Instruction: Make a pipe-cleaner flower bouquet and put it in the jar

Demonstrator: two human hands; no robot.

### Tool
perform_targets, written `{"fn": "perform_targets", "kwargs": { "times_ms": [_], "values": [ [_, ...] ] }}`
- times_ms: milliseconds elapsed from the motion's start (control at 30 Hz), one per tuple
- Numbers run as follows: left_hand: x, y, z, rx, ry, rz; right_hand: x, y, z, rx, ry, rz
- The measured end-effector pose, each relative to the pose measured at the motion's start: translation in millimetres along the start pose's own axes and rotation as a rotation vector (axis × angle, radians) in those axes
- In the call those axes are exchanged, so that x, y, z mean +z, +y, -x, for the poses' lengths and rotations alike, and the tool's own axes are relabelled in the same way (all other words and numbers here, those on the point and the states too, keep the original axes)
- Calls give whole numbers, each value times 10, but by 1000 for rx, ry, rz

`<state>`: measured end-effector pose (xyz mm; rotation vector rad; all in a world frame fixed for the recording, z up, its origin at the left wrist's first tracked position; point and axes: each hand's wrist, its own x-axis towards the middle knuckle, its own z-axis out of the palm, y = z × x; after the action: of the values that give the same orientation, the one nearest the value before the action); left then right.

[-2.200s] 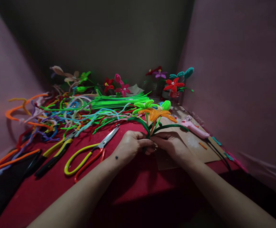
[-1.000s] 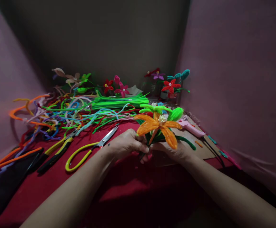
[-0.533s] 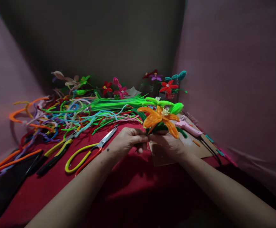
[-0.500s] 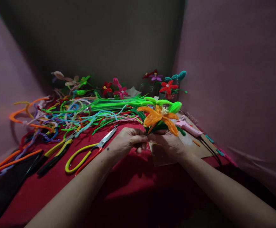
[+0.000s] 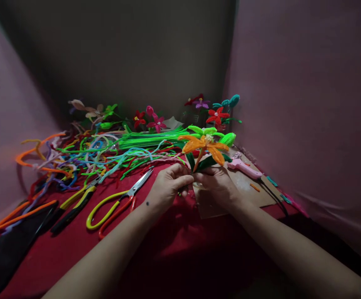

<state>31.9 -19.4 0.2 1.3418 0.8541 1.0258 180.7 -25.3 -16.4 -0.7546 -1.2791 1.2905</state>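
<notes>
An orange pipe-cleaner flower [image 5: 202,145] with a pale centre stands upright above my two hands. Dark green leaves [image 5: 207,162] spread from its stem, and a light green flower with a bud [image 5: 228,139] shows just behind it. My left hand [image 5: 172,185] pinches the base of the stem between thumb and fingers. Touching it from the other side, my right hand [image 5: 217,185] is closed round the same base, below the leaves. The lower end of the stem is mostly hidden by my fingers.
Scissors [image 5: 133,190] and yellow-black pliers [image 5: 77,203] lie left on the red cloth [image 5: 168,245]. Beyond are tangled pipe cleaners [image 5: 106,153] and finished flowers [image 5: 157,123]. At right, a pink glue gun [image 5: 245,168] rests on a board [image 5: 269,195]. A black object [image 5: 12,249] lies front left.
The orange flower has tilted and turned, so its petals sit flatter and its orange stem now shows. Both hands keep their hold. The whole view has shifted slightly.
</notes>
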Motion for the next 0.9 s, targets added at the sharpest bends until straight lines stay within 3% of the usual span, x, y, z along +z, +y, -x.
{"fn": "perform_targets", "kwargs": {
  "times_ms": [233,433,567,700,800,900],
  "values": [
    [46,-110,61,367,169,-365,81,-17,28,-33,230,81],
    [-2,-172,37,576,224,-660,167,-24,18,-22,261,-39],
    [-68,-225,0,805,270,-898,213,-19,6,-6,219,-186],
    [-113,-228,-13,1046,219,-1052,240,-51,11,-9,226,-196],
    [-112,-205,-9,1112,210,-1109,241,-83,19,14,254,-93],
    [-99,-186,-5,1074,243,-1140,240,-100,27,6,247,-53]
  ]
}}
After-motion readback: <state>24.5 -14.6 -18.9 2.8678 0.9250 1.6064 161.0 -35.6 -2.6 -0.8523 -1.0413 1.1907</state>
